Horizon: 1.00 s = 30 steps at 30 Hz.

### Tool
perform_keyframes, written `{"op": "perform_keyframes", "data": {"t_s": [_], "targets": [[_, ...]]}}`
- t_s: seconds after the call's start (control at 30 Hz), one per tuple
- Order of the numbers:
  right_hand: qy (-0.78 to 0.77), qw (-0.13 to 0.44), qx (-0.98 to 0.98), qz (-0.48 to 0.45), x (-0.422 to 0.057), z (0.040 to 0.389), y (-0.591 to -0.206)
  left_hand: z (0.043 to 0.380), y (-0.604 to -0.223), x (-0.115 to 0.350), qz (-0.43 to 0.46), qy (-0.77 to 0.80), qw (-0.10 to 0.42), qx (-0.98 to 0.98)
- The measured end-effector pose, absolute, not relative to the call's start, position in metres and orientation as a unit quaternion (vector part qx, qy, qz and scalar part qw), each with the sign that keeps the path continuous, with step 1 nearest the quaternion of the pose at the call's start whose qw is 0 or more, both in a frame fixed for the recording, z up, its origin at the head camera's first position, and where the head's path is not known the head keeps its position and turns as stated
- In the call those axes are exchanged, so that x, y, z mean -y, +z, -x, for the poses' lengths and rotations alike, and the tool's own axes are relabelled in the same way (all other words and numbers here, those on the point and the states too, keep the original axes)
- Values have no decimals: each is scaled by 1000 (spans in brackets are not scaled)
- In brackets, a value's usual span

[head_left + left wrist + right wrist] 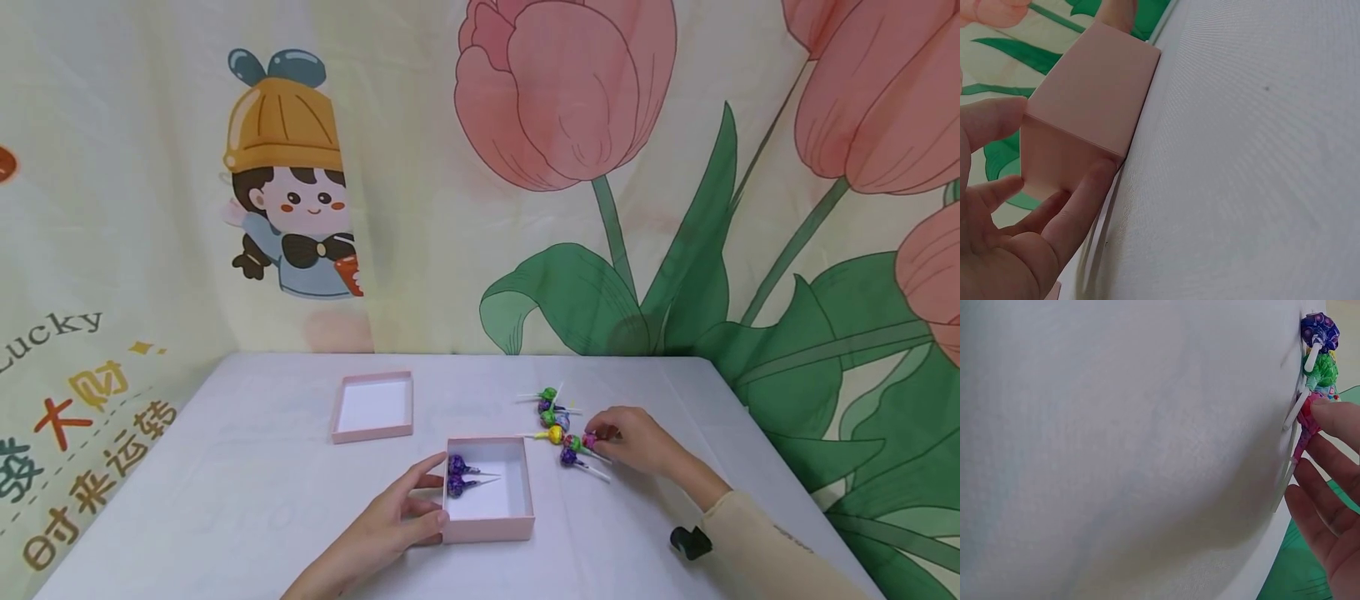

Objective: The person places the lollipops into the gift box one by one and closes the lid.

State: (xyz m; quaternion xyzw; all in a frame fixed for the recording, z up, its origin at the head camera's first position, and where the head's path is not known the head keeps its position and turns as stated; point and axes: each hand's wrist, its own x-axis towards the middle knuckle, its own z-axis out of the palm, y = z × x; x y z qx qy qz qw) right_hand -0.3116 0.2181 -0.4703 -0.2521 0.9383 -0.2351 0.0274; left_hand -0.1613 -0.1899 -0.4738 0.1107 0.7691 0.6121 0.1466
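Observation:
In the head view my left hand (397,518) rests its spread fingertips and thumb against the left side of a pink box (489,529). The left wrist view shows them at that side wall and its corners. Two purple-wrapped lollipops (457,475) lie in the box, sticks pointing right. My right hand (641,442) pinches a pink-wrapped lollipop (1307,419) at the near right of a lollipop cluster. Next to it are a green lollipop (1322,370) and a dark purple one (567,457). My right fingers partly hide the pink wrapper.
A shallow pink lid (372,435) with a white inside lies behind and left of the box. More wrapped lollipops, including a yellow one (555,434), lie right of the box. A small black object (691,542) is beside the right sleeve. Printed cloth (420,250) hangs behind the table.

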Motion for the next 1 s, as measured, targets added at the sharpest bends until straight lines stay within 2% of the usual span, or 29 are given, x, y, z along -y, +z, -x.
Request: {"op": "perform_keyframes", "data": {"t_s": [0.63, 1.0], "targets": [[-219, 34, -947, 233, -213, 309, -466, 160, -474, 191, -95, 600, 141, -781], [-242, -29, -941, 234, -205, 300, -447, 159, -473, 190, -106, 597, 138, -783]]}}
